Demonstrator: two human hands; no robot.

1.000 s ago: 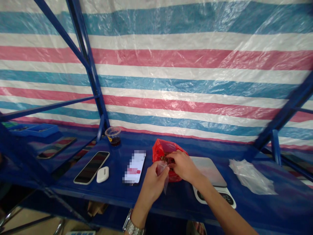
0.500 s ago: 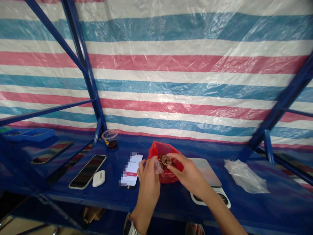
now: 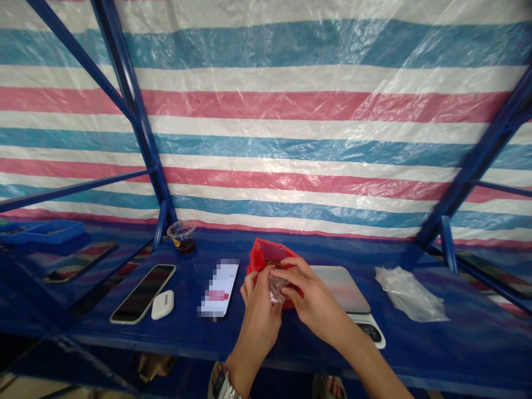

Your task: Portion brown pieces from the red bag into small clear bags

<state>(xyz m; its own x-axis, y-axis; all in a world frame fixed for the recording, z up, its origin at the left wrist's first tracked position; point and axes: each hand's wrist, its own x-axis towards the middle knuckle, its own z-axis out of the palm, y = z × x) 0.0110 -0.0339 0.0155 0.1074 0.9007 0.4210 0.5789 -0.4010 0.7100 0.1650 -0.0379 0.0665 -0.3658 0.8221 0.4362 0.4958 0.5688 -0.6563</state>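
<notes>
My left hand (image 3: 260, 313) grips a small clear plastic bag (image 3: 276, 289) in front of a red plastic bag (image 3: 261, 257). The red bag stands open on the blue-covered table (image 3: 95, 327) and holds brown pieces. My right hand (image 3: 313, 296) sits just right of the clear bag, fingertips pinched together at its mouth. Whatever those fingertips hold is hidden. Both hands cover the red bag's front. A silver digital scale (image 3: 341, 288) lies right of my right hand, not touching it.
Left of my hands lie a smartphone (image 3: 142, 293), a white earbud case (image 3: 162, 305) and a phone with a blurred screen (image 3: 219, 288). Behind them stands a plastic cup (image 3: 182, 237) of dark liquid. Crumpled clear plastic (image 3: 409, 293) lies at right, before a striped tarp on a blue frame.
My hands have drawn closer together around the clear bag. The small round item seen at my right fingertips is no longer visible. The whole view has shifted slightly.
</notes>
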